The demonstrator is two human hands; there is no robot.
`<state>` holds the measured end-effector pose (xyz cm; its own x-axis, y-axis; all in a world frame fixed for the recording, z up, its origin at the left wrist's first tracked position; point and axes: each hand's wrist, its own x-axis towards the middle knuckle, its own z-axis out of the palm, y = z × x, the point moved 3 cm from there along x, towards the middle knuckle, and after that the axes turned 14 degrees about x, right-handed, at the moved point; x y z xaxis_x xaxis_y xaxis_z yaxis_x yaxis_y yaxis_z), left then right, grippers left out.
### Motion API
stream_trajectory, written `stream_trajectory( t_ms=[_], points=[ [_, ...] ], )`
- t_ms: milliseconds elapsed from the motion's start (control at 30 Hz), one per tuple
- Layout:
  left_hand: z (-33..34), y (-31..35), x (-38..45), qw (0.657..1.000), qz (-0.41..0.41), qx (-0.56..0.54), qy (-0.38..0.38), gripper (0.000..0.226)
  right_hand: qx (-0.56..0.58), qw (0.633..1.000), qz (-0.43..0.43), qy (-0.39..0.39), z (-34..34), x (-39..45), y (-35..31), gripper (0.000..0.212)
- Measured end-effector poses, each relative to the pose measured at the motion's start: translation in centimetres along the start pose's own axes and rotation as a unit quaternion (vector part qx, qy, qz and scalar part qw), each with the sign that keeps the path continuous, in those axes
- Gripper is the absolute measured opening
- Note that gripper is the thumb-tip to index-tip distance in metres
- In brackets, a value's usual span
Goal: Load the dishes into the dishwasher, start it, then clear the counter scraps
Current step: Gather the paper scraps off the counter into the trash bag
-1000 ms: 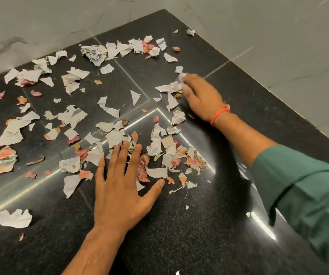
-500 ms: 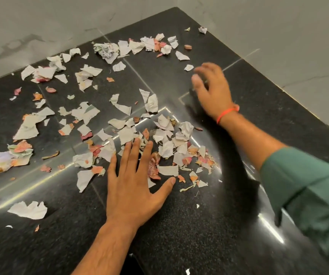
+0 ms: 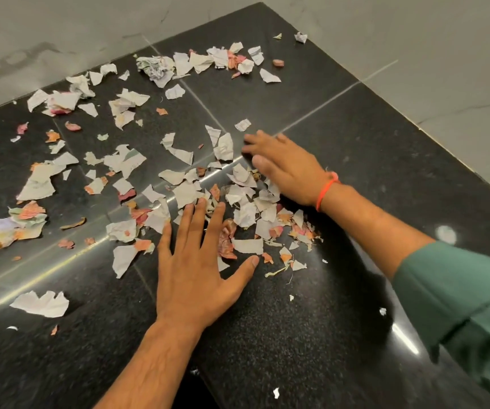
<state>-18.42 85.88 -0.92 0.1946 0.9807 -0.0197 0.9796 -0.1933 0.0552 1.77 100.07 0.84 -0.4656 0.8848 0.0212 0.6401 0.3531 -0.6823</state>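
Torn white paper and pink-orange peel scraps (image 3: 246, 214) lie scattered over a black granite counter (image 3: 267, 343), thickest in a heap at the centre. My left hand (image 3: 196, 270) lies flat, palm down, fingers spread, its fingertips at the heap's near left side. My right hand (image 3: 288, 169), with a red thread on the wrist, is flat and tilted on its edge against the heap's far right side, fingers together and blurred. Neither hand holds anything. More scraps (image 3: 199, 63) line the back of the counter and the left part (image 3: 16, 225).
Grey marbled walls (image 3: 414, 39) meet at the counter's far corner and bound it at the back and right. A larger white scrap (image 3: 41, 304) lies alone near the front left. My green sleeve (image 3: 468, 305) covers the right forearm.
My right hand has swept from the far scraps toward me and leftward, pushing loose pieces into the central heap. My left hand has stayed flat in place.
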Motion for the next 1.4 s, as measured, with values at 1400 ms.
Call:
stream_trajectory(
  t_ms=[1400],
  points=[
    [-0.1, -0.1, -0.1, 1.000, -0.002, -0.017, 0.007, 0.102, 0.096, 0.991, -0.002, 0.096, 1.9, -10.3, -3.4, 0.049]
  ],
)
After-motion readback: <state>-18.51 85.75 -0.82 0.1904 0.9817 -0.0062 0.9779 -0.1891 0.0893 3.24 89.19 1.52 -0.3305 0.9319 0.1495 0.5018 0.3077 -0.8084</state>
